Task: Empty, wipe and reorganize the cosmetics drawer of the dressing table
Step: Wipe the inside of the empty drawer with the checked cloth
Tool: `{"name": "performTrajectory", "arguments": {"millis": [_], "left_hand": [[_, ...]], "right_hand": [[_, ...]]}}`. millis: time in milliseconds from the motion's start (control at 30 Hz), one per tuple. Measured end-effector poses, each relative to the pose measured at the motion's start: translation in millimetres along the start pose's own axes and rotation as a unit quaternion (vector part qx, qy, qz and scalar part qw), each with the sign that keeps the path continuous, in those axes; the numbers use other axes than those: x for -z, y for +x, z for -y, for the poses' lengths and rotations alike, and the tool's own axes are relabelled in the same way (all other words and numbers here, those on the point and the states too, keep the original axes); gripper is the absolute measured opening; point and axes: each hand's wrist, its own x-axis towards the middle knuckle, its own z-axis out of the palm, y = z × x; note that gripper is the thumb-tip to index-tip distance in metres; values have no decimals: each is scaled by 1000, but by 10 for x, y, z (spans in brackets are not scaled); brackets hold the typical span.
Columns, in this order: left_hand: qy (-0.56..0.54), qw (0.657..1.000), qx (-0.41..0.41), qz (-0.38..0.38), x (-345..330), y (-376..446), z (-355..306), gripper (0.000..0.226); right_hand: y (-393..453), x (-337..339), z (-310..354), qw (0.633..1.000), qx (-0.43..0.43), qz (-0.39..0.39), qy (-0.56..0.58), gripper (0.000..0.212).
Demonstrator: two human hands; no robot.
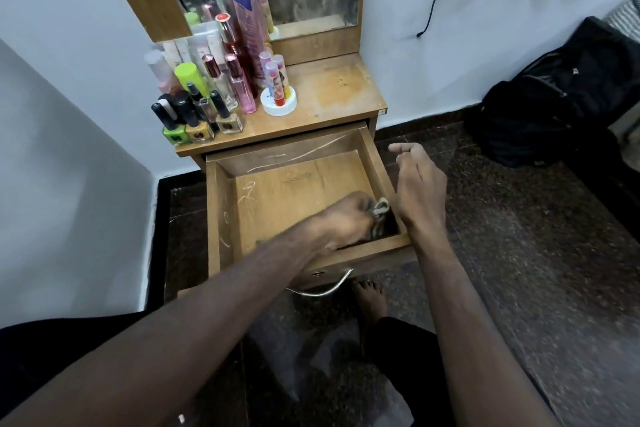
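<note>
Drawer [377,166] open; cloth [380,207] at near-right corner.

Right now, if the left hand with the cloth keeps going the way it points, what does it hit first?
The left hand grips the cloth and points toward the drawer's near right corner. It would likely meet the drawer's right wall first, just ahead of the cloth. The right hand hovers beyond that wall; depth is unclear.

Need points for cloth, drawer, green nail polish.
cloth [381,207]: head view, on the bunched tip sticking out of the left hand.
drawer [379,163]: head view, on its right wall.
green nail polish [172,136]: head view, on the glass body.
</note>
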Motion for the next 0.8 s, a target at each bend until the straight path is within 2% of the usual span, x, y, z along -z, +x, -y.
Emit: {"name": "performTrajectory", "arguments": {"millis": [67,133,200,267,367,433,600,667,733,800], "left_hand": [[-31,998,-16,45,261,-131,6,19],[-113,989,-69,67,499,-383,-73,18],[-150,980,-115,56,690,-573,-130,14],[-56,988,-142,-23,889,-642,-79,21],[77,969,-196,-127,1057,-666,94,16],[93,958,-218,-164,1069,-654,239,16],[95,936,-256,-221,1175,-563,442,24],[154,920,-270,-241,1328,-558,531,32],[210,893,-278,-285,1452,-585,712,35],[165,877,-279,-355,1537,-635,950,28]], "right_hand": [[-28,29,8,995,81,55,-3,44],[-54,39,-2,973,150,172,-45,58],[-64,22,20,938,152,296,-94,62],[-27,-29,31,913,113,371,-125,45],[30,-77,32,895,63,436,-75,22],[9,-163,94,890,33,454,-17,22],[-15,-527,250,892,27,451,17,30],[30,-580,242,890,14,455,33,28],[68,-531,252,901,75,426,-40,27],[112,-392,270,896,169,370,-179,23]]}}
